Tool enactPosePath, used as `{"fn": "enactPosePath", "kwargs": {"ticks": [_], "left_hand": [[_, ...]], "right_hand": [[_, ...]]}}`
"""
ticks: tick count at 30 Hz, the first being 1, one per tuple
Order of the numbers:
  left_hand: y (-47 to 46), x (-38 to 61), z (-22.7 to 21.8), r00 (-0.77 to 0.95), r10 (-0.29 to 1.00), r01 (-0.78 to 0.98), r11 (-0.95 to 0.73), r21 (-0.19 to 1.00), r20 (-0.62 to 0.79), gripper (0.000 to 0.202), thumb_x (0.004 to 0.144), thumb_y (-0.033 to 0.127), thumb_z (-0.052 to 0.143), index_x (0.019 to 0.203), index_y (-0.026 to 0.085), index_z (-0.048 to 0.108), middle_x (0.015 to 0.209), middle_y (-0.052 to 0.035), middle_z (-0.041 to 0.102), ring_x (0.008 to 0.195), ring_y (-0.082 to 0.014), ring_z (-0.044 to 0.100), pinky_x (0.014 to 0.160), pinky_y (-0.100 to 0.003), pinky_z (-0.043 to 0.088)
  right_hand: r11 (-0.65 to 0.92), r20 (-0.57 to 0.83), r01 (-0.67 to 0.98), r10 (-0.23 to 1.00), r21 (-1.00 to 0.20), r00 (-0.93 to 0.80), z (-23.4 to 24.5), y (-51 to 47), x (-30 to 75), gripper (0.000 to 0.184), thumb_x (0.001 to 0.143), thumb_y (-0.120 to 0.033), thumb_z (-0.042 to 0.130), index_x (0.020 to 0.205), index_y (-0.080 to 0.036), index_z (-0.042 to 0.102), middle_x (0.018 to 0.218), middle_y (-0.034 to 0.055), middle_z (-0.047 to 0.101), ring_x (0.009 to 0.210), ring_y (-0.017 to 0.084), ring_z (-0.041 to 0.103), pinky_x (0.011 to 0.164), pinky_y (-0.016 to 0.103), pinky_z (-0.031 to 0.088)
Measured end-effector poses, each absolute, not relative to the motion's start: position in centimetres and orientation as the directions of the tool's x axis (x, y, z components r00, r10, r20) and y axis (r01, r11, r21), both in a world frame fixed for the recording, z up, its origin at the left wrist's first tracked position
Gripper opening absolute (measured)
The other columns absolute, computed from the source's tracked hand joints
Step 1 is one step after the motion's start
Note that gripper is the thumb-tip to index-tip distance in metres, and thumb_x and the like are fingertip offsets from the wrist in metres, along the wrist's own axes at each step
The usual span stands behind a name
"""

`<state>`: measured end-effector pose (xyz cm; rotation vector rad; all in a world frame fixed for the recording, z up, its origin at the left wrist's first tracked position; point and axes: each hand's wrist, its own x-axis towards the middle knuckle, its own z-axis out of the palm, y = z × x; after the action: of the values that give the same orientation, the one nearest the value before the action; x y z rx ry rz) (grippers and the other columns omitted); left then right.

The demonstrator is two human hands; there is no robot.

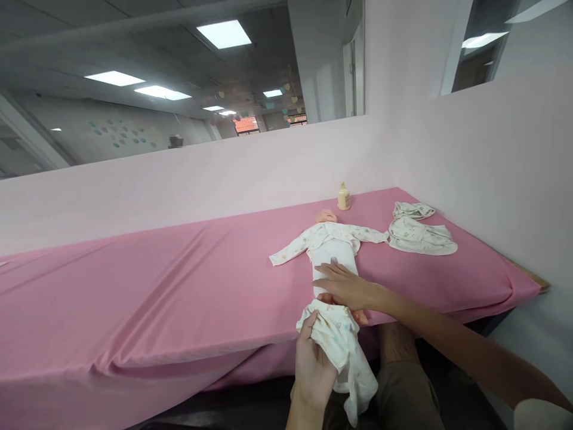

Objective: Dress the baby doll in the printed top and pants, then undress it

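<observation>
Left hand (316, 358): closed in a pinch, thumb on top and fingers curled beneath; has hold of the printed garment.
Printed garment (336, 340): white with small coloured figures; bunched in the grip, loose end hanging to its right and below. Upper edge by the doll's feet; contact there cannot be told.
Right hand (342, 285): just beyond the grip, slightly right. Palm down, fingers extended, laid over the doll's lower body; nothing seen grasped. Pressure cannot be told.
Doll (326, 216): lying directly beyond the grip, head at the far end, legs nearest; one leg shows below the right wrist.
Doll's top (329, 233): white, printed; both sleeves spread outward. Right-side sleeve reaches the folded clothes.
White wrap (333, 251): around the doll's middle, below the top; partly covered by the right hand.
Folded clothes (423, 237): white, printed, lying well to the right of the grip and farther off.
Bottle (344, 198): cream, upright, far beyond the grip, near the doll's head.
Pink cloth (215, 286): covers the table under the doll; creased left of the grip.
Wall (250, 173): pale, behind the bottle, farthest from the grip.
</observation>
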<state>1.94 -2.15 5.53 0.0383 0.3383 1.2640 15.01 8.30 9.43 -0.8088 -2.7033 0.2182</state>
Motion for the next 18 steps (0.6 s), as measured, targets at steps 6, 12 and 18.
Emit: {"fn": "enactPosePath", "kwargs": {"ticks": [6, 12, 18], "left_hand": [[-1.8, 1.9, 5.3, 0.196, 0.946, -0.915, 0.271, 0.299, -0.256, 0.026, 0.091, 0.025, 0.055, 0.115, 0.023, 0.066, 0.108, -0.0035, 0.070, 0.098, -0.0152, 0.067, 0.094, -0.028, 0.050], [-1.4, 2.2, 5.4, 0.141, 0.949, -0.884, 0.249, 0.396, -0.282, 0.024, 0.088, 0.029, 0.060, 0.107, 0.020, 0.069, 0.104, -0.0054, 0.071, 0.103, -0.0210, 0.066, 0.094, -0.034, 0.051], [-1.7, 2.3, 5.9, 0.107, 0.954, -0.902, 0.211, 0.376, -0.279, 0.014, 0.087, 0.027, 0.061, 0.094, 0.020, 0.071, 0.099, -0.0022, 0.072, 0.102, -0.0193, 0.066, 0.101, -0.038, 0.047]], "right_hand": [[0.539, 0.125, 0.466, 0.737, -0.701, -0.664, 11.7, 5.5, 16.3, 0.024, 0.094, -0.031, 0.046, 0.097, -0.019, 0.067, 0.124, 0.0094, 0.055, 0.113, 0.021, 0.054, 0.098, 0.037, 0.044], [0.487, 0.031, 0.475, 0.722, -0.733, -0.691, 10.6, 2.9, 15.2, 0.042, 0.072, -0.046, 0.072, 0.104, -0.021, 0.061, 0.125, 0.0071, 0.050, 0.118, 0.025, 0.046, 0.097, 0.038, 0.041], [0.597, 0.128, 0.570, 0.745, -0.564, -0.654, 9.2, 1.3, 13.3, 0.041, 0.070, -0.015, 0.059, 0.110, -0.017, 0.054, 0.117, 0.0086, 0.051, 0.115, 0.024, 0.045, 0.090, 0.038, 0.041]]}}
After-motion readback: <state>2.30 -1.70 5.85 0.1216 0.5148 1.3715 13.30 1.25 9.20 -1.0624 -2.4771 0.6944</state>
